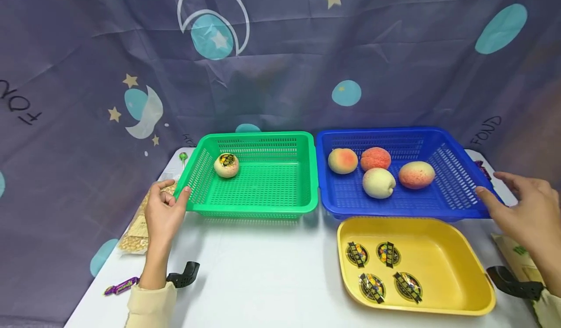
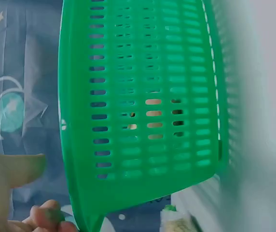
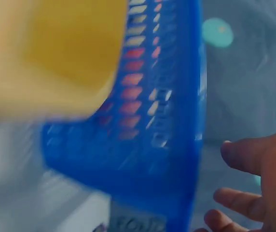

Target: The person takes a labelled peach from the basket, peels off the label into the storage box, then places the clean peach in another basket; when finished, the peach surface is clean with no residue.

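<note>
My left hand is at the front left corner of a green basket, its thumb pointing toward the rim. In the left wrist view the thumb stands apart from the rim, and the other fingertips are close to the corner. Inside this basket sits a pale peach with a round dark sticker on top. Fingers loosely spread, my right hand is beside the right end of a blue basket. A gap separates it from the rim in the right wrist view. Several peaches lie in the blue basket.
A yellow tray with several round stickers stands before the blue basket. At the left table edge lie a bag of yellow kernels, a purple-wrapped candy and a green lollipop. A patterned curtain hangs behind.
</note>
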`<move>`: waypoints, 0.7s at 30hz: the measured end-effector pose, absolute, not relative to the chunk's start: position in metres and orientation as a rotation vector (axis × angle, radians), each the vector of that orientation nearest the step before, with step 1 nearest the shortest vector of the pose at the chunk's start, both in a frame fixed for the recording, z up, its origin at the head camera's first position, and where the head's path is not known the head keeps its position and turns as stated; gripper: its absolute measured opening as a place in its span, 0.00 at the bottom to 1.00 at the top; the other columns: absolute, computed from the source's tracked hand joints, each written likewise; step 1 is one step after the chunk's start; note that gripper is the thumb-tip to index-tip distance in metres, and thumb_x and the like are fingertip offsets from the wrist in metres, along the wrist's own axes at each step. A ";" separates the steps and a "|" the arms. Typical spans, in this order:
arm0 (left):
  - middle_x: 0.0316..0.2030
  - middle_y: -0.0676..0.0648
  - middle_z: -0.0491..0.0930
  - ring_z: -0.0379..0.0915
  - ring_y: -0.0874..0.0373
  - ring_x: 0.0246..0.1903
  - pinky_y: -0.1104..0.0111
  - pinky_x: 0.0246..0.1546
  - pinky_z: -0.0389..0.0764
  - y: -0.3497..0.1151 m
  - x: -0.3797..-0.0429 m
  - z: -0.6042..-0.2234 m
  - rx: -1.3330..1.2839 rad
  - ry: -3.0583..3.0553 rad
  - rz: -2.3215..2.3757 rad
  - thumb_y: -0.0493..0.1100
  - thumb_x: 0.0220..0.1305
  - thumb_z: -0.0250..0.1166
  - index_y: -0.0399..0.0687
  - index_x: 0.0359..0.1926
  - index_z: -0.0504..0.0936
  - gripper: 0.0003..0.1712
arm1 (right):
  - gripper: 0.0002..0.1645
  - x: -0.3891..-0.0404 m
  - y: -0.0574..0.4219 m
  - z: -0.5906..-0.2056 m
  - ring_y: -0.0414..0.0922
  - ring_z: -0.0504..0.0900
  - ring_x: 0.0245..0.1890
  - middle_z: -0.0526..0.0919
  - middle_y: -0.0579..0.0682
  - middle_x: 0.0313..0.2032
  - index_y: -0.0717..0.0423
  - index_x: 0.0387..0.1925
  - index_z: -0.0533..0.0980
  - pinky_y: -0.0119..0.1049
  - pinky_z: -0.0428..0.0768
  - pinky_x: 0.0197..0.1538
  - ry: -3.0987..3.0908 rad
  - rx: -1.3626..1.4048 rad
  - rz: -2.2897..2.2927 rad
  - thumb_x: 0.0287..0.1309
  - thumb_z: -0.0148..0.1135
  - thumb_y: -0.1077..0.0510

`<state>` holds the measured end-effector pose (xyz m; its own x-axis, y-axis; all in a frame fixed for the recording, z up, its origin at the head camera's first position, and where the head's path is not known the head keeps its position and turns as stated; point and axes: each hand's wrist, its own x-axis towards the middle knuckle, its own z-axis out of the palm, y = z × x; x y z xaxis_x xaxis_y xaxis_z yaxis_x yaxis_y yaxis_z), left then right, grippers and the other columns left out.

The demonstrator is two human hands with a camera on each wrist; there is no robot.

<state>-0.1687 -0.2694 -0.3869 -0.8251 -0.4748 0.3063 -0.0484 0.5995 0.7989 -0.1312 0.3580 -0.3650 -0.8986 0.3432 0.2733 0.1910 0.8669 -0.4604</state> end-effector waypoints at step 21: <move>0.24 0.61 0.82 0.78 0.69 0.21 0.75 0.30 0.81 -0.267 -0.160 -0.418 0.523 -1.933 -2.068 0.42 0.72 0.64 0.40 0.69 0.61 0.31 | 0.13 -0.178 0.234 -0.333 0.24 0.75 0.37 0.87 0.51 0.40 0.55 0.51 0.83 0.19 0.75 0.39 -2.656 0.535 0.934 0.66 0.67 0.58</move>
